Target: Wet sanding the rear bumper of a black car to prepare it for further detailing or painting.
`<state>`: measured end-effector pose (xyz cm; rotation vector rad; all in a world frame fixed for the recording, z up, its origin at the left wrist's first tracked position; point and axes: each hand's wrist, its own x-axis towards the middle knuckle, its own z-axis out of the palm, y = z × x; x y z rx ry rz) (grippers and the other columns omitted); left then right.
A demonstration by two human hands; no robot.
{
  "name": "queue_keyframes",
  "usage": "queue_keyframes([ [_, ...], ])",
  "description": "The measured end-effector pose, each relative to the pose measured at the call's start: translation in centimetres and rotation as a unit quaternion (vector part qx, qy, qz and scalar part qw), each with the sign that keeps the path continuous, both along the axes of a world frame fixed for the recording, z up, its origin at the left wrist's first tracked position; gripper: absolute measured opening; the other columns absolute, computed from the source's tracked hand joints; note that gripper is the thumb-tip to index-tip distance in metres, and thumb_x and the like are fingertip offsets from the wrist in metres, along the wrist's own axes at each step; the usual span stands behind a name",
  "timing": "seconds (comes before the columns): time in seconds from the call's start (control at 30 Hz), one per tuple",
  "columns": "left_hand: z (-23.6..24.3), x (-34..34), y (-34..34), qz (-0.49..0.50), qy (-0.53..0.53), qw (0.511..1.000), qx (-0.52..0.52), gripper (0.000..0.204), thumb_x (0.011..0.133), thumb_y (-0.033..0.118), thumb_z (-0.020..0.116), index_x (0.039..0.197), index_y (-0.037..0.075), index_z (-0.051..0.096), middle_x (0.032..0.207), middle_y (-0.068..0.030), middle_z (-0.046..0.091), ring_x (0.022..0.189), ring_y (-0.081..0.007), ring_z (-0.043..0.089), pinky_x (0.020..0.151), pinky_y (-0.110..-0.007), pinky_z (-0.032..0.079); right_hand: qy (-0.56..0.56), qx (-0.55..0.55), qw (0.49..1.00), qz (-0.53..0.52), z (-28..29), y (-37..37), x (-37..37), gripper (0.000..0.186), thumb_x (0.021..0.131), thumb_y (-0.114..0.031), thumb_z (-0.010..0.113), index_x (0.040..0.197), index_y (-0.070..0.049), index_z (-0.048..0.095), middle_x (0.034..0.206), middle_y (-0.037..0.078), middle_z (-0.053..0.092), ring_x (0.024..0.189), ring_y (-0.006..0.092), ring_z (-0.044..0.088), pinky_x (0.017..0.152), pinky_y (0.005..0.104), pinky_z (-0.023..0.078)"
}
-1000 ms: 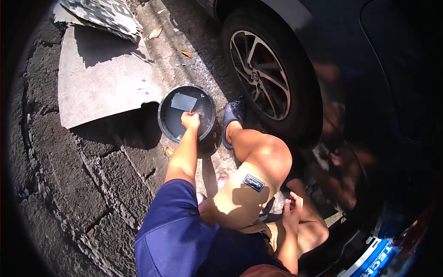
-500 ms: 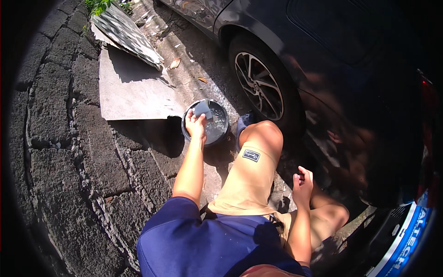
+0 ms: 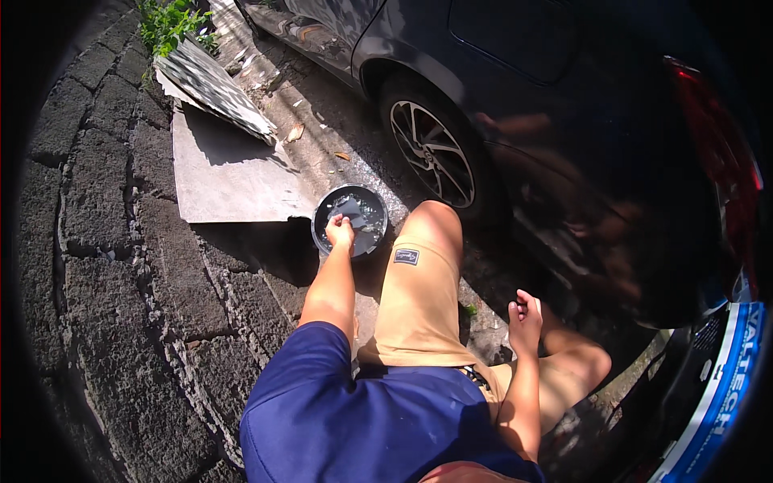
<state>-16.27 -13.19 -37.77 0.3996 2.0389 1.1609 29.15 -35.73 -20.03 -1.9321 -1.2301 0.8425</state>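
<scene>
My left hand (image 3: 340,232) is closed on a grey rectangular piece (image 3: 349,208) inside a round black basin (image 3: 316,217) of water, with splashes around it. Below and right of the basin, my left knee (image 3: 435,224) is bent up in tan shorts. My right hand (image 3: 526,320) hangs in the air over my right leg, near the dark car's body, its fingers loosely curled and slightly apart with nothing visible in them.
A dark car (image 3: 596,177) with an alloy wheel (image 3: 431,153) and red tail light (image 3: 708,121) fills the right. At left are rough stone blocks (image 3: 105,298), weathered boards (image 3: 221,193) and a green plant (image 3: 165,24). A blue-and-white plate (image 3: 708,402) sits low at the right.
The grey piece was lying flat in the basin, then was raised in my left hand, and is now lower in churned water. The view has shifted, showing more of the car.
</scene>
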Motion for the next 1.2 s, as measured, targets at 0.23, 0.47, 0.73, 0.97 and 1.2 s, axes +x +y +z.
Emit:
queue_keyframes([
  [0.23, 0.9, -1.4, -0.9, -0.049, 0.060, 0.979, 0.190, 0.027, 0.096, 0.014, 0.070, 0.119, 0.004, 0.059, 0.092, -0.0022, 0.066, 0.083, -0.0123, 0.059, 0.075, -0.029, 0.049, 0.056, -0.017, 0.998, -0.023, -2.0, -0.1, -1.0, 0.029, 0.096, -0.006, 0.065, 0.125, -0.002, 0.064, 0.113, 0.006, 0.063, 0.089, 0.0109, 0.059, 0.076, 0.0247, 0.051],
  [0.47, 17.8, 12.6, 0.7, -0.175, -0.251, 0.880, 0.362, 0.032, 0.102, 0.012, 0.065, 0.126, 0.007, 0.045, 0.104, -0.0045, 0.067, 0.093, -0.0104, 0.062, 0.087, -0.027, 0.048, 0.275, 0.082, 0.958, 0.023, 2.5, 9.6, -5.9, 0.041, 0.099, -0.016, 0.069, 0.135, 0.000, 0.058, 0.121, 0.007, 0.062, 0.110, 0.0130, 0.059, 0.096, 0.0278, 0.049],
  [0.73, 29.0, 22.6, -0.8, -0.419, -0.302, 0.811, 0.275, 0.037, 0.093, 0.001, 0.072, 0.125, 0.001, 0.053, 0.106, -0.0088, 0.070, 0.090, -0.0093, 0.065, 0.077, -0.025, 0.054, 0.520, 0.258, 0.813, 0.041, 11.0, 18.3, -9.1, 0.070, 0.088, -0.033, 0.084, 0.139, -0.001, 0.048, 0.115, 0.007, 0.062, 0.106, 0.0119, 0.058, 0.096, 0.0274, 0.048],
  [0.97, 23.2, 26.7, -6.4, -0.473, -0.248, 0.798, 0.278, 0.033, 0.096, 0.007, 0.071, 0.126, 0.000, 0.058, 0.115, -0.0096, 0.067, 0.090, -0.0130, 0.066, 0.080, -0.027, 0.057, 0.243, 0.399, 0.883, -0.041, 16.9, 13.2, -1.1, 0.030, 0.100, 0.000, 0.058, 0.129, -0.004, 0.054, 0.113, 0.010, 0.070, 0.112, 0.0189, 0.066, 0.089, 0.0327, 0.057],
  [1.2, 16.6, 28.9, -17.0, -0.604, -0.227, 0.754, 0.122, 0.020, 0.097, 0.011, 0.069, 0.112, -0.002, 0.064, 0.097, -0.0040, 0.068, 0.086, -0.0105, 0.062, 0.080, -0.025, 0.051, -0.565, 0.417, 0.695, -0.158, 23.0, 12.4, 13.8, 0.059, 0.069, -0.007, 0.079, 0.127, -0.020, 0.071, 0.149, 0.002, 0.055, 0.123, 0.0318, 0.048, 0.103, 0.0389, 0.044],
])
